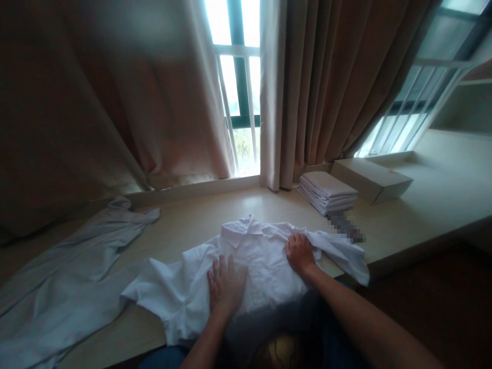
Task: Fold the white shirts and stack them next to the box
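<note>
A white collared shirt [265, 266] lies spread over the front of the ledge, collar toward the window and sleeves out to both sides. Its lower part hangs over the front edge in shadow. My left hand [227, 282] rests flat on the shirt front below the collar, fingers spread, slightly blurred. On the right side of the shirt, near the shoulder, my right hand [300, 252] has its fingers bent down onto the cloth. Whether cloth is pinched under those fingers is hard to see, but they look curled on it.
More pale garments [77, 282] lie loosely on the left of the ledge [200, 218]. At the back right stand a stack of folded white cloth [326, 190] and a pale box [372, 179], with a pixelated patch in front. Brown curtains [319, 82] hang behind.
</note>
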The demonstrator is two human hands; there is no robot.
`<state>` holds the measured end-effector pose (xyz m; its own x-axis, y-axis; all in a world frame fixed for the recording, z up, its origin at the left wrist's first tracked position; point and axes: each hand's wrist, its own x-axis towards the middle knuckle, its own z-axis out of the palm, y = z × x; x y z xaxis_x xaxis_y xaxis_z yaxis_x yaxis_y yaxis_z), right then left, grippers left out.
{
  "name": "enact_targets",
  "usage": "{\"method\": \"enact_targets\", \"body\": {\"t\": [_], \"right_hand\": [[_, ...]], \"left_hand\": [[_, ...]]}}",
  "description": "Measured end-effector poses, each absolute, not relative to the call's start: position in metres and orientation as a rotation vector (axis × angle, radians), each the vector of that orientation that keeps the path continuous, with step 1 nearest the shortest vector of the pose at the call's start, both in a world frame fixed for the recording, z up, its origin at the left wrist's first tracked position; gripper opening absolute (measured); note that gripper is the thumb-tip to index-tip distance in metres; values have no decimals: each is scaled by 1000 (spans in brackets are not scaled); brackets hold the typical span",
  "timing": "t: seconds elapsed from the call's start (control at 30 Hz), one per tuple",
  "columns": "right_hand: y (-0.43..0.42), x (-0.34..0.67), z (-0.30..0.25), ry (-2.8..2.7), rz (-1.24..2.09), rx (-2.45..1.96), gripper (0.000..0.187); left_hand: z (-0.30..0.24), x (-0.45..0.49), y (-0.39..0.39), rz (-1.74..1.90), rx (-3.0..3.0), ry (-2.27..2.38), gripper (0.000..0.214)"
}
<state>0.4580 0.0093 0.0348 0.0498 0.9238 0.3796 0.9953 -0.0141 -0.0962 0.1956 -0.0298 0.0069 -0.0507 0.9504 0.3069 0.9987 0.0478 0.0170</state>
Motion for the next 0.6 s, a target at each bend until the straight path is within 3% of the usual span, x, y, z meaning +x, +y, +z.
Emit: {"method": "enact_targets", "body": {"t": [0.47, 0.6], "right_hand": [[7, 459, 33, -1950, -263, -1961, 15], [6, 459, 32, -2002, -242, -1900, 29]], "left_hand": [[21, 197, -38, -299, -2030, -1989, 63], [42, 186, -22, -336, -2125, -1948, 54]]}}
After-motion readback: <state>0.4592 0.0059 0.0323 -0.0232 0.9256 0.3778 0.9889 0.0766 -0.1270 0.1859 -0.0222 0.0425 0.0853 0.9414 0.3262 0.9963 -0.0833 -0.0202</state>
